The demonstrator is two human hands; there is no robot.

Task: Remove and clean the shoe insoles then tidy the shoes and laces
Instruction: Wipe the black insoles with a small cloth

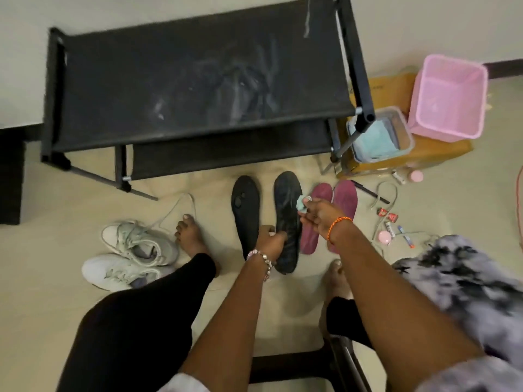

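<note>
My left hand [268, 239] has its grip closed around the heel end of a black insole [287, 219], lifting it off the floor so its face tilts toward me for wiping. My right hand [317, 215] pinches a small pale green cloth [301, 203] against the insole's edge at 3 o'clock; holding it bunched lets me press hard on one spot, I judge.

The second black insole [245, 213] lies flat on the floor just at 9 o'clock of the held one, and two maroon insoles [334, 213] lie side by side at 3 o'clock, partly under my right hand. All are set out in a row, likely so each can be taken in turn. The white shoes [133, 256] sit at 8 o'clock by my foot, one lace [175, 210] trailing loose toward 12, not yet tidied.

Small bottles and tubes [392, 222] are scattered at 3 o'clock. The floor [42, 264] is pale and smooth. Farther off at 12 o'clock stands a black shoe rack [198, 89], dusty on top. At 2 o'clock a clear tub [380, 137] and a pink basket [448, 99] rest on a cardboard box [441, 154].
</note>
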